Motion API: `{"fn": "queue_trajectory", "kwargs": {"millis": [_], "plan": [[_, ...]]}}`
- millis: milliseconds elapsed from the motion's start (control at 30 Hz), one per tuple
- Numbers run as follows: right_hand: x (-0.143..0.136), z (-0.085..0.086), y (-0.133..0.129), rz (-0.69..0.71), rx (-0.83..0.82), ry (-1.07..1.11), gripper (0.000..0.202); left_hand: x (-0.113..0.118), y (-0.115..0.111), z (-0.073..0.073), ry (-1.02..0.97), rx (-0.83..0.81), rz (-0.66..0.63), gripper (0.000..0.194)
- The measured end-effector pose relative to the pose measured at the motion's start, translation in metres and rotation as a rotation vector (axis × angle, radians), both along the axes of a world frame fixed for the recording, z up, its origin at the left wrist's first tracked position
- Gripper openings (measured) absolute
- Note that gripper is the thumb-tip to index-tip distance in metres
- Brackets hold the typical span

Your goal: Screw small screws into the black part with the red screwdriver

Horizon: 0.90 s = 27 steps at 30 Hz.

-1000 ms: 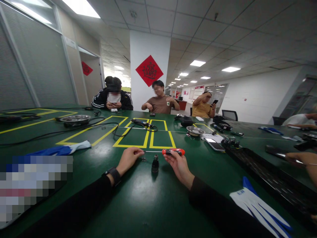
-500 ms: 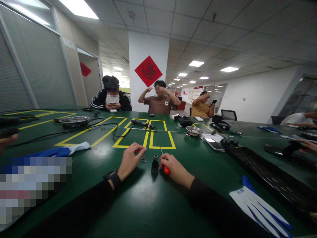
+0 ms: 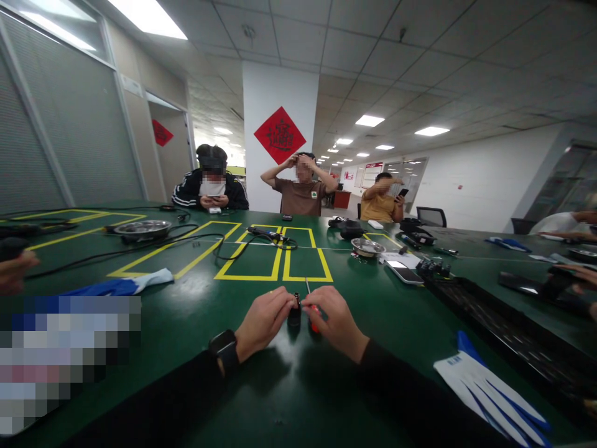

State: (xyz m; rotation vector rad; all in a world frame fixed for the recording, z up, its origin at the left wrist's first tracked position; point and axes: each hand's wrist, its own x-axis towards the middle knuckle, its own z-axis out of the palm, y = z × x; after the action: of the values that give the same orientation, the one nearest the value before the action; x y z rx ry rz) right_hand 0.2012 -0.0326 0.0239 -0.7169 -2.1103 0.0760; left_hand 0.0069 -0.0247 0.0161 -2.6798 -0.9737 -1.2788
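Observation:
A small black cylindrical part with a metal collar on top stands upright on the green table between my hands. My left hand, with a dark watch on its wrist, has its fingertips pinched at the collar; whatever is between them is too small to make out. My right hand is closed around a screwdriver with a red handle, its metal shaft pointing away from me. The fingertips of this hand come close to the part's right side, and the hand hides some of the screwdriver.
Yellow tape rectangles mark the green table. A cabled black tool and metal bowls lie beyond. At right are a long black tray, a phone and blue-white gloves. Several people sit around the table.
My left hand has moved right, from beside some small metal pieces to the top of the black part. My right hand has turned slightly, its fingertips closer to the part.

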Motion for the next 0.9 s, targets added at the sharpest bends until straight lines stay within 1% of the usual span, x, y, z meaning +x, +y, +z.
{"fn": "queue_trajectory", "kwargs": {"millis": [67, 133, 200, 367, 500, 633, 700, 767, 833, 900], "plan": [[-0.004, -0.001, -0.004, 0.070, 0.018, -0.006, 0.009, 0.003, -0.001, -0.003, 0.065, 0.086, -0.021, 0.027], [-0.007, -0.004, -0.007, 0.084, 0.020, 0.019, 0.008, 0.005, -0.002, -0.004, 0.097, 0.133, -0.026, 0.028], [-0.009, -0.006, -0.007, 0.090, 0.023, 0.048, 0.008, 0.005, -0.002, -0.004, 0.114, 0.144, -0.033, 0.027], [-0.008, -0.007, -0.006, 0.116, 0.016, 0.095, 0.007, 0.004, -0.004, -0.004, 0.162, 0.125, -0.067, 0.026], [-0.007, -0.006, -0.006, 0.128, -0.017, 0.113, 0.006, 0.005, -0.006, -0.005, 0.174, 0.090, -0.065, 0.029], [-0.009, -0.006, -0.008, 0.127, -0.063, 0.183, 0.008, 0.004, -0.005, -0.005, 0.188, 0.059, -0.074, 0.030], [-0.009, -0.006, -0.007, 0.101, -0.083, 0.206, 0.009, 0.003, -0.004, -0.004, 0.192, 0.050, -0.084, 0.030], [-0.008, -0.006, -0.004, 0.032, -0.093, 0.222, 0.010, 0.002, -0.002, -0.002, 0.166, 0.027, -0.070, 0.027], [-0.005, -0.005, 0.001, -0.060, -0.099, 0.215, 0.011, 0.003, -0.001, 0.001, 0.091, -0.018, -0.030, 0.022], [-0.001, -0.005, 0.005, -0.130, -0.103, 0.155, 0.010, 0.004, 0.003, 0.001, -0.011, -0.051, 0.019, 0.017]]}}
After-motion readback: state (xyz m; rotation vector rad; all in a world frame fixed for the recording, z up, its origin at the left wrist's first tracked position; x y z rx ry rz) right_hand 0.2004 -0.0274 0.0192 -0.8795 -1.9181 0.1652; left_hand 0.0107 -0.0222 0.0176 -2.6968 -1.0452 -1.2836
